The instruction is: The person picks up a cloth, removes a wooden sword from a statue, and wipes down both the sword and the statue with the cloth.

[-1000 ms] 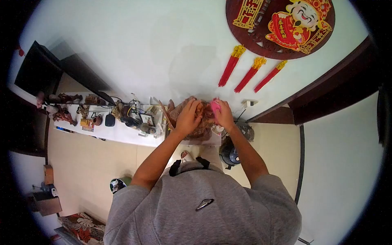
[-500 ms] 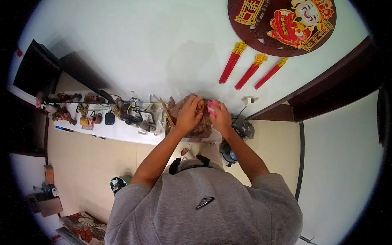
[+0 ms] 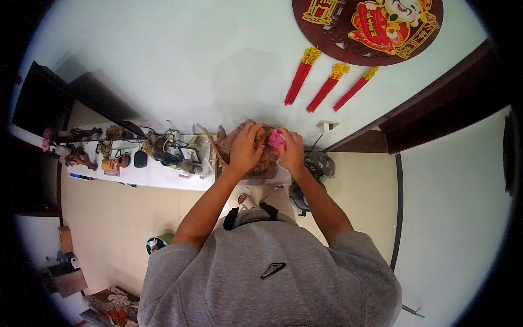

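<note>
A large reddish-brown carved piece (image 3: 264,170) stands on the right end of the white cabinet, close to the wall. My left hand (image 3: 246,150) lies over its left part, the fingers bent around a rounded orange-brown knob (image 3: 260,138). On its upper right side my right hand (image 3: 291,151) grips a bright pink cloth (image 3: 277,139), pressed against the carving. The two hands are a short gap apart. My palms hide part of the carving's surface.
Left along the white cabinet (image 3: 147,177) stand small figurines, cables and a black screen (image 3: 43,101). A round wall ornament (image 3: 348,32) with red tassels hangs above. Dark objects (image 3: 318,165) stand right of the carving, a green bin (image 3: 159,242) on the floor.
My right hand with the pink cloth has moved left and inward over the carving since the earliest frame. My left hand stays on the knob. The whole view has shifted slightly.
</note>
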